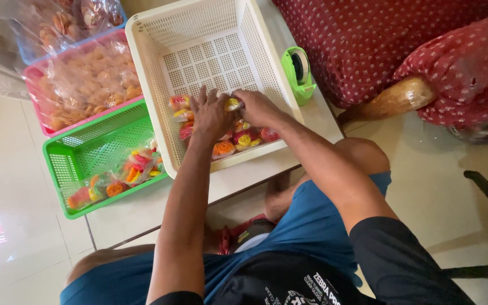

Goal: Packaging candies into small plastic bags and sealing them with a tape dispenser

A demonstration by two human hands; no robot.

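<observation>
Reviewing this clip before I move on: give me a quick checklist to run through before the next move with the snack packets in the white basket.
1. Left hand flat on the small snack packets: ok.
2. Right hand has a packet at its fingertips: ok; firm grip: cannot tell.
3. Packets sit in the near corner of the white basket: ok.
4. White basket fully on the table: ok.
5. Green basket holds more packets, within reach: ok.
6. Green tape dispenser apart from both hands: ok.

Bright soft daylight, sharp focus, floor glare.
</observation>
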